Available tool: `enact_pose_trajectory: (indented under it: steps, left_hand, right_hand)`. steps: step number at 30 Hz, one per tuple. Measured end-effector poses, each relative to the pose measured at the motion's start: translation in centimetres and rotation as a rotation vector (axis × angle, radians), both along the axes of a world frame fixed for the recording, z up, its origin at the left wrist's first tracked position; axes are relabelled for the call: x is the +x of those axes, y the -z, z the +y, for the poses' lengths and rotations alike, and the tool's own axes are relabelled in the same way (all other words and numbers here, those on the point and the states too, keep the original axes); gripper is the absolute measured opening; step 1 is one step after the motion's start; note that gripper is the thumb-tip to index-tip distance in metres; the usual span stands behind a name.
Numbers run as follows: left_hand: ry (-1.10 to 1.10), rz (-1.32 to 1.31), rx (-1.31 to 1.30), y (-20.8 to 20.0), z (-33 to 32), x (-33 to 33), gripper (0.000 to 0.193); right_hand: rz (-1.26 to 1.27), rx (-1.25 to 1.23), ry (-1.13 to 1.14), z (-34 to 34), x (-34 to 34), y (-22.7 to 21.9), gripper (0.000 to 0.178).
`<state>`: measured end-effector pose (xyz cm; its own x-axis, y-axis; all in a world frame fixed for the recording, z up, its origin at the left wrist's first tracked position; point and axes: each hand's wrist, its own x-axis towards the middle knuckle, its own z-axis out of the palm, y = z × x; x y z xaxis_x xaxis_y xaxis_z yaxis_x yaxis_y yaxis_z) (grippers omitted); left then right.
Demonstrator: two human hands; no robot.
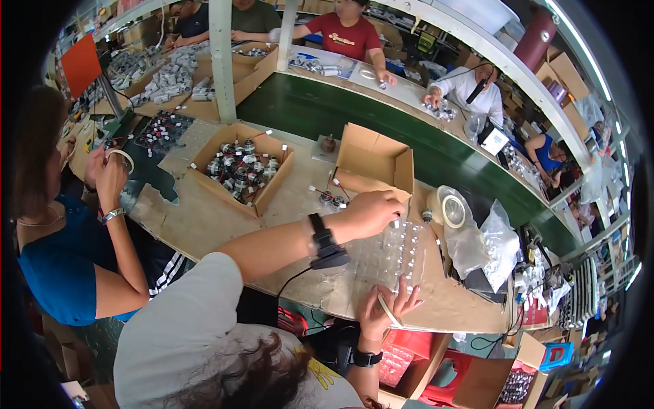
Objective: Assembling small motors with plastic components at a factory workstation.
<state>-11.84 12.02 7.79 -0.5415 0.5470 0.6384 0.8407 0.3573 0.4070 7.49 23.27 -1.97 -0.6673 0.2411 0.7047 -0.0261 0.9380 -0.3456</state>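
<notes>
My left hand (371, 214) reaches across the bench, fingers pinched on a small whitish piece (396, 223) whose kind I cannot make out. Below it lies a clear plastic sheet or tray (379, 262) bearing rows of small shiny spots. At the near edge of that sheet, my right hand (391, 308) is palm up with its fingers spread. A narrow cream ring, like a roll of tape (389, 311), is held across this palm. Several small motor-like parts with wires (332, 199) lie beyond my left wrist.
A carton of wired parts (289, 170) and an open cardboard box (375, 178) stand on the bench. To the right are a wide tape roll (452, 207) and plastic bags (501, 249). A co-worker in blue (65, 262) sits at left; others work across the green divider (327, 105).
</notes>
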Motion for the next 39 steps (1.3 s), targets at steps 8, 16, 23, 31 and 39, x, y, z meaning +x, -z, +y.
enact_pose_trajectory:
  steps: [8, 16, 23, 31, 39]
  left_hand:
    - [0.202, -0.348, -0.027, 2.8, -7.3, 7.5, 0.016]
    - [0.293, -0.506, 0.101, 2.5, -9.7, 10.5, 0.014]
    - [0.345, -0.643, 0.199, 1.4, -11.7, 8.8, 0.014]
    - [0.301, -0.552, 0.334, 1.3, -11.8, 8.9, 0.018]
    - [0.401, -0.890, 0.325, 3.6, -14.1, 13.1, 0.026]
  right_hand:
    - [-0.167, -0.427, -0.284, -2.7, 1.3, -4.3, 0.023]
    - [-0.187, -0.370, -0.327, -6.6, 2.1, -7.6, 0.028]
    - [-0.135, -0.440, -0.374, -8.0, 0.5, -8.3, 0.034]
    - [-0.038, -0.690, -0.434, -8.6, -0.3, -6.3, 0.029]
    - [0.111, -1.271, -0.514, -7.7, -0.1, -5.9, 0.021]
